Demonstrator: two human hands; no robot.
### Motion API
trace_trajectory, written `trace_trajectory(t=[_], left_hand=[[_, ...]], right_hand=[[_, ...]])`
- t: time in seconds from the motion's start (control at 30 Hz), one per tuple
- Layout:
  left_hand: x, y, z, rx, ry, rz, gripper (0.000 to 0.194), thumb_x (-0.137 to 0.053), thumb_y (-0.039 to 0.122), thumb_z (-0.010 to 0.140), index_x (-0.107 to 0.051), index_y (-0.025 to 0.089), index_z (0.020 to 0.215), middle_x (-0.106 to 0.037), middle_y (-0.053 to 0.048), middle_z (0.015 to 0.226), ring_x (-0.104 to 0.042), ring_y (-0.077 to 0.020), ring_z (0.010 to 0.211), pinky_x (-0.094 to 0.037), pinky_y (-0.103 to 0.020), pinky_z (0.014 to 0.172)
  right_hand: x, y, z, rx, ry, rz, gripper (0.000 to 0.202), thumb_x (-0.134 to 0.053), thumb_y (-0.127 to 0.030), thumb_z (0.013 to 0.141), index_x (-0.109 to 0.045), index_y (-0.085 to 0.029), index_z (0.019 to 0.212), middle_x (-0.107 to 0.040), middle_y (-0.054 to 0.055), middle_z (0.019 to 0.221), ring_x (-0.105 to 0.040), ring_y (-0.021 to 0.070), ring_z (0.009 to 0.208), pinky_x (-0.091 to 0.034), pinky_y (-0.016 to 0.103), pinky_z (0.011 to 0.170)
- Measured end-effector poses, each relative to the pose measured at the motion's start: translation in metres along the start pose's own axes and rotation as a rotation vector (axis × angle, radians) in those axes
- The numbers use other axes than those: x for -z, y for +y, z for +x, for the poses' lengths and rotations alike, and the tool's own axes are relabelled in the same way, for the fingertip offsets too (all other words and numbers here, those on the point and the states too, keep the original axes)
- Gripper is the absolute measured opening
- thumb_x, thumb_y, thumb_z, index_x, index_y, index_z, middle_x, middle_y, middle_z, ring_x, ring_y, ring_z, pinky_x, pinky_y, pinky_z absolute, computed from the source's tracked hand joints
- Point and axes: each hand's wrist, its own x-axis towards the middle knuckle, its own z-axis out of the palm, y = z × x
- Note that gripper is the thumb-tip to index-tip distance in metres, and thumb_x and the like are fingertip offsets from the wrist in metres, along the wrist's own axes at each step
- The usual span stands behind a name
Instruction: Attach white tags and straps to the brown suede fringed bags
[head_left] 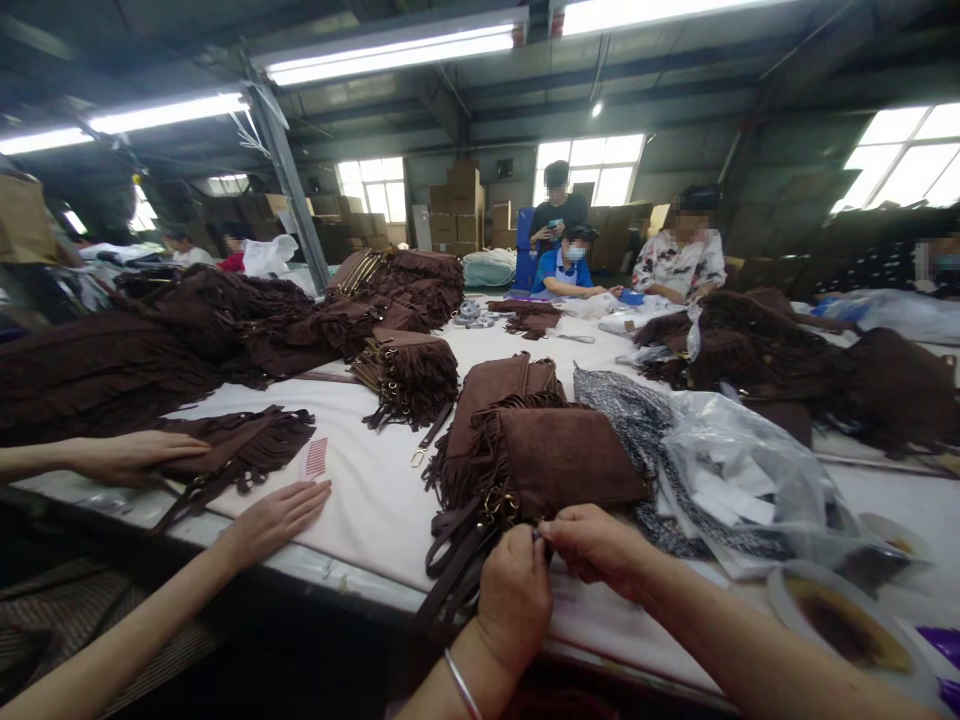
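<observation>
At the table's near edge, my left hand (516, 582) and my right hand (600, 543) meet, fingers pinched closed on something small and dark that I cannot make out. They touch the lower side of a brown fringed bag (574, 455), which lies flat on other brown bags. Gold rings (499, 503) show on the bag just left of my fingers. Dark brown straps (454, 545) hang in loops over the edge beside my left hand.
A co-worker's hands (277, 520) rest at the left by a fringed bag (225, 440) and a red-striped comb-like piece (316, 458). Brown fringed bags (416, 365) are piled further back. A clear plastic bag (742, 470) and a round tub (847, 630) stand right. Several people sit opposite.
</observation>
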Motion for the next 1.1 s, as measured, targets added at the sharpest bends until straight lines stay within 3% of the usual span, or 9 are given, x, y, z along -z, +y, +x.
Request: trace_trajectory(t=[0.13,0.23,0.4,0.5,0.63,0.73,0.83,0.97,1.1], left_hand=[[0.007,0.013,0.004,0.091,-0.065,-0.053,0.029,-0.042,0.031,0.095,-0.056,0.021,0.072,-0.059,-0.005,0.071,-0.051,-0.0183,0.068,-0.033,-0.03,0.066],[0.008,0.019,0.007,0.287,-0.116,-0.28,0.031,-0.05,0.039,0.091,-0.054,0.019,0.067,-0.052,-0.001,0.063,-0.045,-0.0134,0.059,-0.031,-0.027,0.057],[0.006,0.023,0.007,0.786,-0.256,-0.907,0.036,-0.064,0.052,0.079,-0.048,0.02,0.077,-0.029,0.011,0.054,-0.013,-0.0035,0.042,-0.009,-0.019,0.041],[0.006,0.026,0.005,0.943,-0.269,-1.167,0.033,-0.069,0.043,0.079,-0.045,0.019,0.077,-0.024,0.013,0.052,-0.008,-0.0013,0.041,-0.006,-0.014,0.04],[0.003,0.032,0.002,1.111,-0.244,-1.382,0.024,-0.059,0.032,0.089,-0.043,0.018,0.077,-0.018,0.014,0.05,-0.006,-0.0008,0.039,-0.005,-0.012,0.039],[-0.001,0.036,-0.003,1.109,-0.249,-1.382,0.026,-0.059,0.034,0.09,-0.044,0.018,0.077,-0.018,0.014,0.049,-0.006,-0.0008,0.039,-0.005,-0.012,0.039],[-0.007,0.037,-0.009,0.984,-0.197,-1.232,0.034,-0.065,0.045,0.084,-0.045,0.018,0.078,-0.023,0.014,0.05,-0.009,-0.0009,0.041,-0.006,-0.014,0.039],[-0.014,0.038,-0.016,0.847,-0.155,-0.984,0.048,-0.066,0.063,0.075,-0.047,0.019,0.079,-0.03,0.012,0.054,-0.016,-0.0016,0.042,-0.01,-0.016,0.038],[-0.018,0.042,-0.019,0.806,-0.146,-0.962,0.052,-0.066,0.067,0.071,-0.043,0.021,0.076,-0.03,0.011,0.055,-0.019,-0.0023,0.042,-0.01,-0.016,0.038]], right_hand=[[0.008,0.004,-0.004,0.121,-0.071,-0.004,0.033,-0.07,-0.046,0.069,-0.062,-0.014,0.065,-0.049,-0.006,0.048,-0.033,0.0049,0.042,-0.023,0.021,0.043],[0.007,0.001,-0.009,0.192,0.013,-0.16,0.021,-0.066,-0.032,0.071,-0.072,-0.012,0.071,-0.058,-0.003,0.053,-0.042,0.0078,0.048,-0.031,0.022,0.049],[-0.005,0.004,-0.013,0.339,0.11,-0.254,0.019,-0.054,-0.021,0.073,-0.067,-0.016,0.061,-0.063,0.0,0.06,-0.052,0.0132,0.062,-0.039,0.024,0.061],[-0.013,0.012,-0.012,0.388,0.17,-0.271,0.02,-0.051,-0.021,0.075,-0.062,-0.017,0.059,-0.062,-0.001,0.062,-0.053,0.0147,0.066,-0.039,0.025,0.063],[-0.02,0.022,-0.007,0.372,0.26,-0.226,0.019,-0.05,-0.024,0.076,-0.057,-0.019,0.058,-0.057,-0.002,0.058,-0.051,0.0147,0.064,-0.038,0.025,0.061],[-0.022,0.033,-0.004,0.287,0.342,-0.186,0.019,-0.056,-0.03,0.073,-0.057,-0.019,0.057,-0.055,-0.003,0.056,-0.049,0.0149,0.061,-0.036,0.025,0.057],[-0.02,0.044,-0.005,0.275,0.385,-0.078,0.024,-0.061,-0.039,0.074,-0.062,-0.019,0.062,-0.058,-0.002,0.059,-0.049,0.0149,0.06,-0.036,0.026,0.056],[-0.02,0.051,-0.015,0.25,0.258,0.176,0.035,-0.064,-0.052,0.078,-0.065,-0.017,0.071,-0.058,-0.002,0.062,-0.049,0.0139,0.059,-0.037,0.025,0.057],[-0.026,0.044,-0.021,0.187,0.115,0.514,0.034,-0.079,-0.046,0.069,-0.064,-0.015,0.068,-0.058,-0.003,0.06,-0.049,0.011,0.057,-0.039,0.023,0.056]])
